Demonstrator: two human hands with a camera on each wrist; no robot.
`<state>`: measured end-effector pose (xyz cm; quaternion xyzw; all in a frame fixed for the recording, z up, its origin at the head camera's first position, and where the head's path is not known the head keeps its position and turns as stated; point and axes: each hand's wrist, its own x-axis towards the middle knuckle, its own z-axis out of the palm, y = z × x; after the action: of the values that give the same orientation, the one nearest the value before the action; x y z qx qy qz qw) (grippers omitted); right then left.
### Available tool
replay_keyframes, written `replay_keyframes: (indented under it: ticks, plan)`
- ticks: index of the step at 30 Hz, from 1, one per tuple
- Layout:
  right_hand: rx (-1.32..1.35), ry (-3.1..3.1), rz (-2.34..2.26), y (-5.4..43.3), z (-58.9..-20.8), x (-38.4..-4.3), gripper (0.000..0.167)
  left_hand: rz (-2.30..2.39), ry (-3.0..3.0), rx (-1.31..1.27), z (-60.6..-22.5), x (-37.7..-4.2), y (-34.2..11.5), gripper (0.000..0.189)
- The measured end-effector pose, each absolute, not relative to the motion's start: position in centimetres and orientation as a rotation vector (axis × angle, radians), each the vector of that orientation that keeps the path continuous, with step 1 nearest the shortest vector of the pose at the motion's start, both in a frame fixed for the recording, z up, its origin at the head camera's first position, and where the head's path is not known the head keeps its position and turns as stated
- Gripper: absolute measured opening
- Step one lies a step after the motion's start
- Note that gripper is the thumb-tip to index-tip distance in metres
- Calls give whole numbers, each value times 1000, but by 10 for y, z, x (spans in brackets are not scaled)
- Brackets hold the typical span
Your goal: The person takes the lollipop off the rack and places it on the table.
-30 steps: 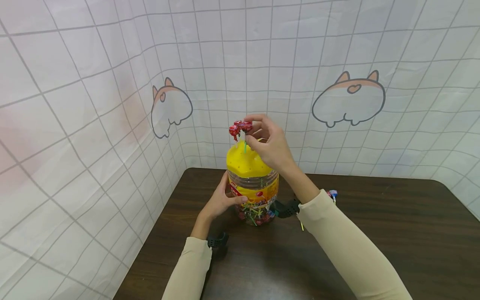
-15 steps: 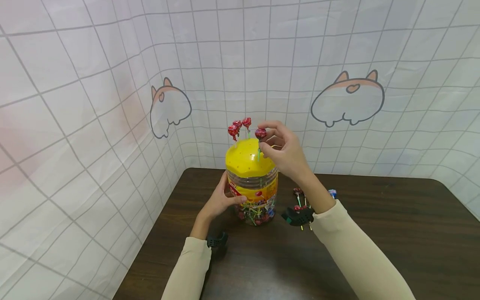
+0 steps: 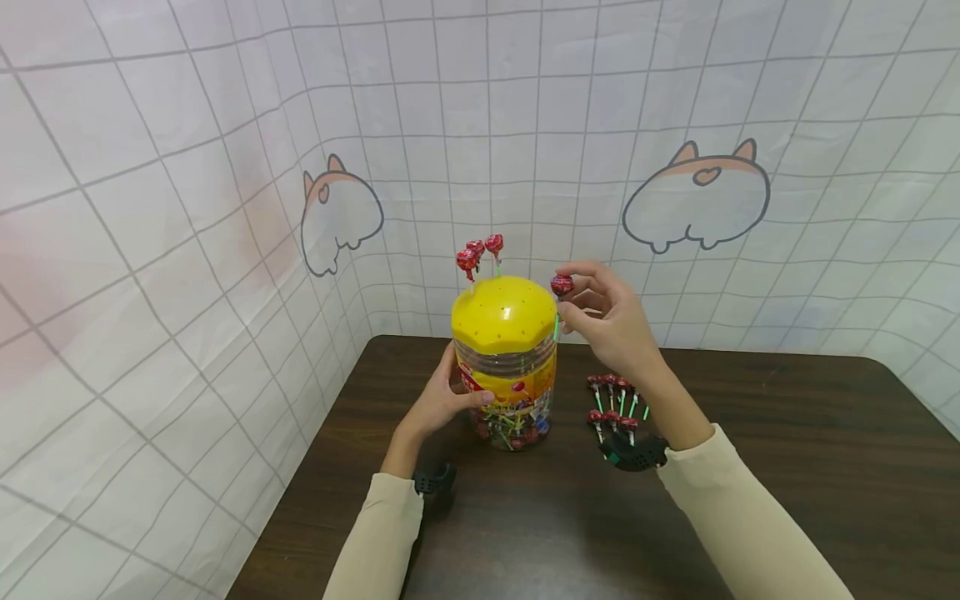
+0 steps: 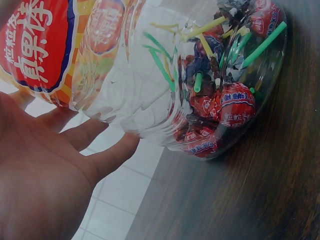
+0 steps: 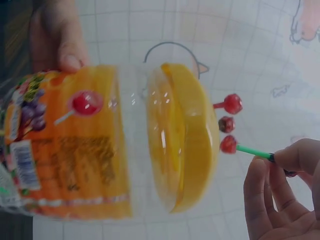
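Note:
A clear jar [image 3: 504, 390] with a yellow lid [image 3: 498, 321] stands upright on the table, wrapped lollipops [image 4: 237, 106] visible through its lower wall. My left hand [image 3: 442, 404] grips its left side, thumb across the front label. Three red-wrapped lollipops [image 3: 466, 262] stick up from holes at the lid's back left. Just right of the lid, my right hand [image 3: 617, 321] pinches another red lollipop [image 3: 562, 285] below its head, the green stick pointing down. In the right wrist view this green stick [image 5: 254, 151] shows between thumb and fingers, apart from the lid.
Several red lollipops [image 3: 612, 421] lie in two rows on the dark wooden table [image 3: 517, 533], right of the jar and partly under my right wrist. A white gridded curtain [image 3: 570, 100] with cartoon animal prints hangs behind and to the left.
My right hand has moved right and down from above the lid, carrying one lollipop away. Three lollipops stay standing in the lid. More lollipops on the table have come into sight. My left hand stays put.

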<state>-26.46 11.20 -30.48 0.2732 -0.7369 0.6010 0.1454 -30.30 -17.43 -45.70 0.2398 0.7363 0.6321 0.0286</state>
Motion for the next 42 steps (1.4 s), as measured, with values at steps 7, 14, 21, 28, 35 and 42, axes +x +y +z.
replay_keyframes:
  ticks: [7,14,21,28,35,42]
  plan:
    - [744,-2146,1734,134,-325,-256,40,1953,2268,752,-458,-303,-174,98]
    - [666,-2196,1750,156,-347,-248,40,1948,2273,755,-457,-302,-174,98]
    - [610,-2221,1729,179,-375,-243,42,1950,2269,749,-458,-303,-174,97]
    - [552,-2261,1731,196,-399,-239,40,1948,2276,736,-456,-301,-174,97]
    - [500,-2291,1768,210,-421,-239,39,1955,2273,735,-454,-300,-173,98]
    - [418,-2364,1816,224,-444,-238,40,1958,2260,739,-454,-300,-173,98]
